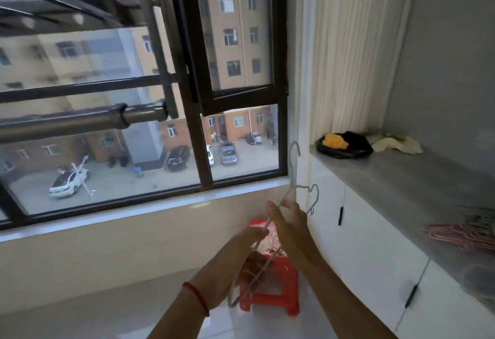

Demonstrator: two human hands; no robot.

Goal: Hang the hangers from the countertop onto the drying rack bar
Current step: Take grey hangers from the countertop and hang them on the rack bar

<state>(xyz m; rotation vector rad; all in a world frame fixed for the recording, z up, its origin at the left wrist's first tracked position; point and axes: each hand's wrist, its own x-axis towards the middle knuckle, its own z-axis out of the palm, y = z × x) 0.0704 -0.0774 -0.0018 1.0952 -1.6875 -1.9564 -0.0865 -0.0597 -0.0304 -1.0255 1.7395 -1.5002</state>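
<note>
Both hands on it: the right hand (288, 222) pinches the white hanger (292, 177) below its hook, and the left hand (247, 263) grips its lower end. The hanger tilts up over a red stool (270, 295), below the rack bar (80, 121). More hangers (460, 234) lie on the countertop (401, 177), right of the stool.

Both bare forearms reach forward and cross near the wrists. The left hand (241, 266), a red string bracelet (197, 297) on its wrist, curls closed in a grip; the right hand (288, 222) pinches shut higher up.
</note>
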